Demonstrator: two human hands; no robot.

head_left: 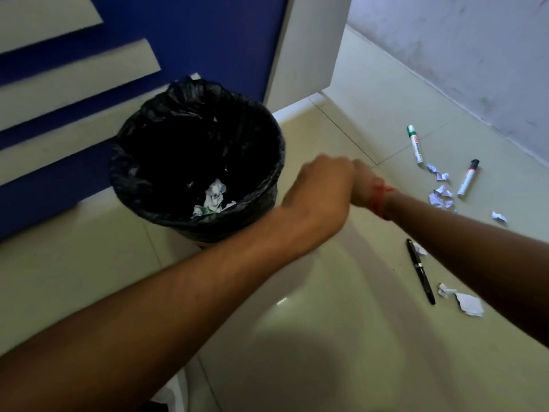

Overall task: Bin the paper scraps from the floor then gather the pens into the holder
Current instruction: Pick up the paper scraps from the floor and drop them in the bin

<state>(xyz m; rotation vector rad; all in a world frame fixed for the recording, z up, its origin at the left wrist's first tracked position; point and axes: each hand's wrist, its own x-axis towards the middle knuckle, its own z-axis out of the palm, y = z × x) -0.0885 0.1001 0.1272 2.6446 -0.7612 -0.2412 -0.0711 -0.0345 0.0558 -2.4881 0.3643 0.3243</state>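
Both hands meet just right of the bin, which is lined with a black bag and holds crumpled paper at its bottom. The left hand is curled closed, back to the camera; the right hand, a red thread at its wrist, is mostly hidden behind it, so I cannot tell its grip. On the tiled floor to the right lie paper scraps, a green-capped marker, a black-capped marker and a black pen.
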